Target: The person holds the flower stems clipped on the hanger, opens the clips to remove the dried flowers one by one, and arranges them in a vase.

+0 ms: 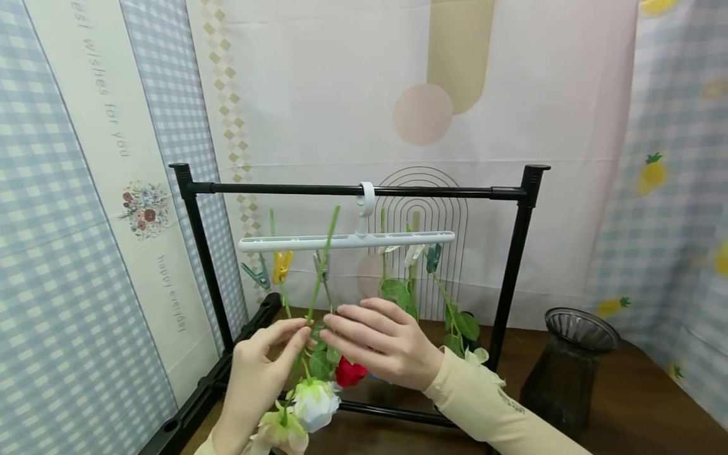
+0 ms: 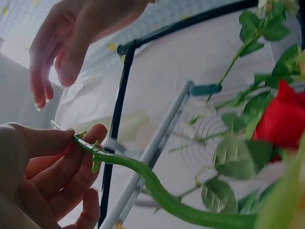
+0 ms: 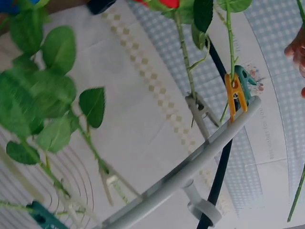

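My left hand (image 1: 258, 366) pinches the green stem (image 2: 138, 167) of an artificial flower between thumb and fingers, the stem's bare end rising past the hanger bar. White and pale yellow-green blossoms (image 1: 315, 404) hang below this hand; which one belongs to the held stem I cannot tell. Just right of the stem is my right hand (image 1: 387, 344), fingers loosely bent and holding nothing. A white clip hanger (image 1: 347, 241) hangs in front of me. Stems hang head-down from its yellow clip (image 1: 282, 266), grey clip (image 3: 202, 114), white clips and right teal clip (image 1: 433, 258). A red rose (image 1: 350, 373) shows below my right hand.
A black rack (image 1: 284, 189) carries the hanger and stands around the work. Left of the yellow clip hangs another teal clip (image 1: 257, 273). A dark glass vase (image 1: 563, 373) stands on the brown table (image 1: 643, 404) at the right. Printed cloths (image 1: 318, 95) enclose the space.
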`<state>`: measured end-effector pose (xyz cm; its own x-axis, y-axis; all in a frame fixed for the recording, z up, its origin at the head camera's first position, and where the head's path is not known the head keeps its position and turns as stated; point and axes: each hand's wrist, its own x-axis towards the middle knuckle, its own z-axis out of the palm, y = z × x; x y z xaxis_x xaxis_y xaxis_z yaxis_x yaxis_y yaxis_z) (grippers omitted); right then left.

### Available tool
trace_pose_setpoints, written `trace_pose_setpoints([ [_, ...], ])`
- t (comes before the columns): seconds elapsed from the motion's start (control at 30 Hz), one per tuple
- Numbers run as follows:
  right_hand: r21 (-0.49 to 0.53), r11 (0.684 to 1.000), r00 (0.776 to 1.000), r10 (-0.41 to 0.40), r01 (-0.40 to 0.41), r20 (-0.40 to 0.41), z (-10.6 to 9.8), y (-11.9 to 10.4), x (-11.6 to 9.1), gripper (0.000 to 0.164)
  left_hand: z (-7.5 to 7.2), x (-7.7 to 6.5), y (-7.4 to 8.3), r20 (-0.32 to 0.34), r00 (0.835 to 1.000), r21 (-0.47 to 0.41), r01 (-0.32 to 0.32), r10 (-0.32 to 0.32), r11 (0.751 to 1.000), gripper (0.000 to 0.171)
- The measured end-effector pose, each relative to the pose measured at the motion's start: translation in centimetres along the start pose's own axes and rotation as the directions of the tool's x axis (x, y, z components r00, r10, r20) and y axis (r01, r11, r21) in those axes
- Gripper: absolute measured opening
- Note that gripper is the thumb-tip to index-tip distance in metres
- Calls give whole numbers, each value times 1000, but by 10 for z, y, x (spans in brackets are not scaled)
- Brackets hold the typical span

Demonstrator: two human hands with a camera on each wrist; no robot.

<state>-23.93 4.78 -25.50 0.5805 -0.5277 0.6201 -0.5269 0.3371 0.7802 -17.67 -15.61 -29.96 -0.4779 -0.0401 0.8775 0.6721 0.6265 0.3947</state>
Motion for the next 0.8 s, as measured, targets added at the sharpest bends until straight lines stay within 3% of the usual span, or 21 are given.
trace_pose_setpoints([
  [0.1,-50,994,995,-93,94,27,-12,8,-7,19,16,3,3,67,994,-61,-79,84,995,19],
  [0.17,-61,993,994,-94,97,46,-20,12,-15,20,28,5,5,144,985,-138,-71,91,988,16],
  [0.23,-74,995,996,-62,67,70,-29,13,-24,20,40,6,7,241,968,-218,-18,71,976,13],
  [0.37,-91,996,992,3,9,123,-48,11,-43,22,59,5,16,402,915,-316,118,20,941,15],
  [0.6,-96,995,974,-10,33,227,-75,2,-82,25,92,-8,34,539,841,-376,287,-44,881,12],
  [0.7,-80,997,969,19,1,246,-85,-4,-98,27,106,-15,37,593,801,-383,363,-75,849,12],
  [0.8,-68,997,969,55,-40,241,-95,-10,-110,27,119,-21,38,632,772,-413,410,-68,813,14],
])
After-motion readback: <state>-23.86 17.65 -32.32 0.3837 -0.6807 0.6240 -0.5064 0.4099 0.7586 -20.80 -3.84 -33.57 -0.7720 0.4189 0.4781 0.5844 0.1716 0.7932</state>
